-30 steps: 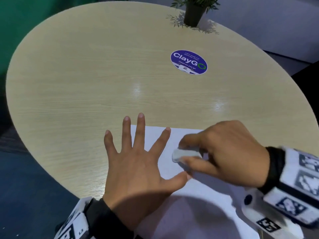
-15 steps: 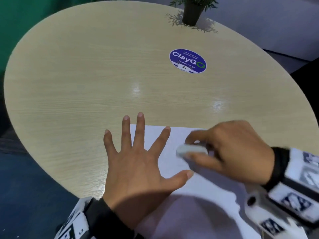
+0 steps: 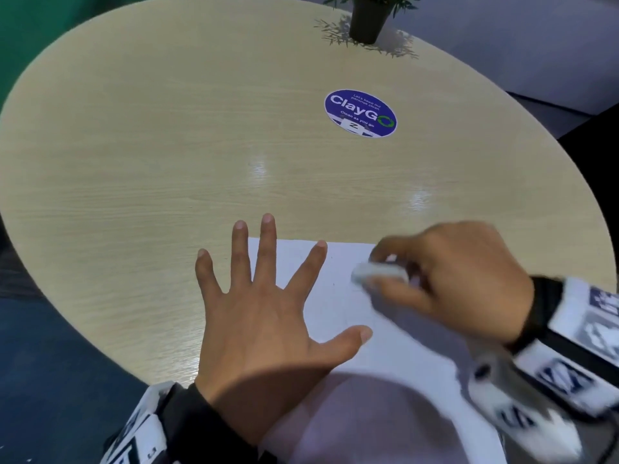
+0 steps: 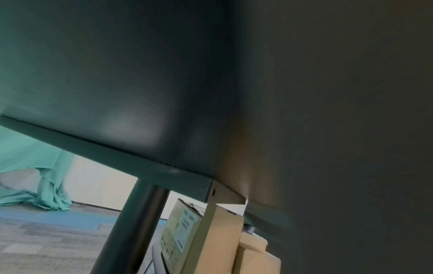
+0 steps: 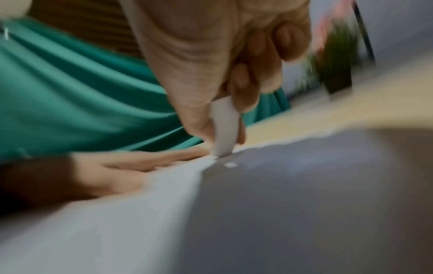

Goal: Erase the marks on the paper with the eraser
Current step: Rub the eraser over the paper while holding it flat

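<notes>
A white sheet of paper (image 3: 338,306) lies at the near edge of the round wooden table (image 3: 167,162). My left hand (image 3: 264,296) lies flat with fingers spread on the paper's left part, partly over the table. My right hand (image 3: 445,283) pinches a white eraser (image 3: 375,272) between thumb and fingers. In the right wrist view the eraser (image 5: 223,128) stands on end with its tip on the paper (image 5: 164,204), beside my flat left hand (image 5: 131,165). Faint small specks show on the paper near the eraser. The left wrist view shows only the table's underside.
A round blue ClayGo sticker (image 3: 360,112) sits on the table beyond the paper. A small potted plant (image 3: 370,15) stands at the far edge. Green cloth (image 5: 82,92) hangs to the left. Under the table are a dark leg (image 4: 131,228) and cardboard boxes (image 4: 211,237).
My right hand has carried the eraser rightward and slightly away across the paper. The left hand has stayed flat in the same place.
</notes>
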`<state>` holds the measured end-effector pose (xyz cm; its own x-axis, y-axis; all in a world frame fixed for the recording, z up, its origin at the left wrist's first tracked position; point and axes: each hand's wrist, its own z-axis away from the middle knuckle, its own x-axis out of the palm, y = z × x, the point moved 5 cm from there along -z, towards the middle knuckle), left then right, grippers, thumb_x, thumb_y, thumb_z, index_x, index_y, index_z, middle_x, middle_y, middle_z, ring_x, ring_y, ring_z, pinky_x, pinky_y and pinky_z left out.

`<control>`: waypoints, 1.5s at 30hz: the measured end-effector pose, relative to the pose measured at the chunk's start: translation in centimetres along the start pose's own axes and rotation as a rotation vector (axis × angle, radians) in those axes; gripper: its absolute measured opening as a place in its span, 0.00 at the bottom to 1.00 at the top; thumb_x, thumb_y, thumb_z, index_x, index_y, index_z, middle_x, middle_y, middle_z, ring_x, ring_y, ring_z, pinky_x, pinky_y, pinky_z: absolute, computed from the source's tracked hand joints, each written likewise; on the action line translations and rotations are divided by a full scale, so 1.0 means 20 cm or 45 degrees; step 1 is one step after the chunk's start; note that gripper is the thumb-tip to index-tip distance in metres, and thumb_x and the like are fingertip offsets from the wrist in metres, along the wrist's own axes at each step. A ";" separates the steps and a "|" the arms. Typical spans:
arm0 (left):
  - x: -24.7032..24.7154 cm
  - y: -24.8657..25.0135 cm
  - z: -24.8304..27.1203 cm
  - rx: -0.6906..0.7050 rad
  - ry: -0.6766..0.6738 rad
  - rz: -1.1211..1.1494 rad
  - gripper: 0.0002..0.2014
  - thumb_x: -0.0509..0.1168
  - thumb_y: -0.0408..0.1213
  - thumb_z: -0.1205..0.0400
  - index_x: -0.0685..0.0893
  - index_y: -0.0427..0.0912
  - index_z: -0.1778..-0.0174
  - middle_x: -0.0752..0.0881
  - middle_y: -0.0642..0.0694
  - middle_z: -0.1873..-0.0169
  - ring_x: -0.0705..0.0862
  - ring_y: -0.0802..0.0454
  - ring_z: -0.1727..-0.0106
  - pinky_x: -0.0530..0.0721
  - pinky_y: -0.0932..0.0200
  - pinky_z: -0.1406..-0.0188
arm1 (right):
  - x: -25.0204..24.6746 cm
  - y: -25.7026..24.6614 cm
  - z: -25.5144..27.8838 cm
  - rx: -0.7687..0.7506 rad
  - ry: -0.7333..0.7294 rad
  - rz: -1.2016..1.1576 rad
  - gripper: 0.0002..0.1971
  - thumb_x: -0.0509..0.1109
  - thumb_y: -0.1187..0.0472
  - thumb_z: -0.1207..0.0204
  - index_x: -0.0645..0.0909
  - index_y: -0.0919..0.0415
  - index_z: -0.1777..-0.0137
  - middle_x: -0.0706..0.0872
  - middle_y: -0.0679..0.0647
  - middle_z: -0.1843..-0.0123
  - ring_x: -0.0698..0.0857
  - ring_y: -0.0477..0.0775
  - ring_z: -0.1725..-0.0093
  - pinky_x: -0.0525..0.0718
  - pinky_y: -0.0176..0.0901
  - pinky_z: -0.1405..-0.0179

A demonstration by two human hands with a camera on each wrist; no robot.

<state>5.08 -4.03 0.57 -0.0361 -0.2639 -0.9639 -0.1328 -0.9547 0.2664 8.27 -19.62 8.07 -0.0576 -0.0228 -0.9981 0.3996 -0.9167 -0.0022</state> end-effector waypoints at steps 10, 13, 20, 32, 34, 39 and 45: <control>0.00 0.00 0.00 0.005 0.007 0.003 0.45 0.49 0.82 0.35 0.72 0.63 0.24 0.63 0.34 0.19 0.57 0.31 0.18 0.50 0.24 0.30 | -0.01 0.02 0.00 0.024 0.035 0.007 0.20 0.57 0.32 0.33 0.84 0.44 0.61 0.76 0.41 0.82 0.83 0.53 0.75 0.60 0.36 0.78; 0.00 0.00 0.00 0.001 0.016 0.012 0.44 0.50 0.81 0.35 0.72 0.63 0.24 0.63 0.35 0.19 0.57 0.31 0.18 0.50 0.23 0.30 | 0.02 -0.02 0.03 -0.038 -0.056 -0.030 0.17 0.61 0.34 0.32 0.83 0.44 0.62 0.79 0.44 0.81 0.82 0.53 0.76 0.61 0.35 0.79; 0.00 0.00 0.00 0.007 0.015 0.008 0.45 0.50 0.82 0.35 0.73 0.62 0.25 0.63 0.34 0.20 0.58 0.31 0.18 0.51 0.23 0.30 | 0.01 -0.01 0.02 -0.022 -0.042 -0.040 0.17 0.61 0.33 0.33 0.84 0.43 0.63 0.76 0.42 0.83 0.81 0.50 0.78 0.57 0.32 0.78; 0.00 0.00 0.01 0.003 0.011 0.002 0.46 0.47 0.83 0.35 0.71 0.63 0.24 0.61 0.35 0.19 0.55 0.32 0.18 0.50 0.23 0.29 | 0.00 0.00 0.04 0.004 -0.040 0.030 0.18 0.60 0.35 0.33 0.83 0.45 0.64 0.77 0.43 0.83 0.81 0.53 0.77 0.58 0.35 0.79; 0.00 0.00 0.01 0.002 0.011 0.002 0.46 0.47 0.83 0.35 0.70 0.64 0.23 0.61 0.35 0.19 0.55 0.32 0.17 0.49 0.24 0.29 | -0.01 0.01 0.04 0.031 -0.028 0.008 0.18 0.60 0.33 0.33 0.84 0.43 0.64 0.72 0.41 0.84 0.82 0.52 0.77 0.57 0.34 0.79; 0.00 0.00 0.01 0.005 0.008 0.001 0.46 0.47 0.83 0.35 0.70 0.63 0.23 0.61 0.35 0.19 0.55 0.32 0.18 0.50 0.24 0.29 | 0.00 0.01 0.05 -0.008 -0.041 0.042 0.16 0.62 0.35 0.34 0.84 0.44 0.64 0.79 0.42 0.81 0.81 0.53 0.77 0.60 0.35 0.79; 0.00 0.00 0.01 -0.001 0.005 -0.007 0.46 0.46 0.83 0.35 0.69 0.64 0.23 0.60 0.35 0.18 0.53 0.32 0.17 0.49 0.23 0.29 | 0.00 0.01 0.07 -0.029 -0.033 0.072 0.17 0.60 0.36 0.33 0.84 0.46 0.66 0.79 0.44 0.82 0.80 0.53 0.79 0.65 0.35 0.80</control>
<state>4.91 -3.99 0.55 -0.0317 -0.2590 -0.9653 -0.1321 -0.9563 0.2609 7.01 -20.39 8.17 -0.0581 -0.0851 -0.9947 0.4236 -0.9043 0.0526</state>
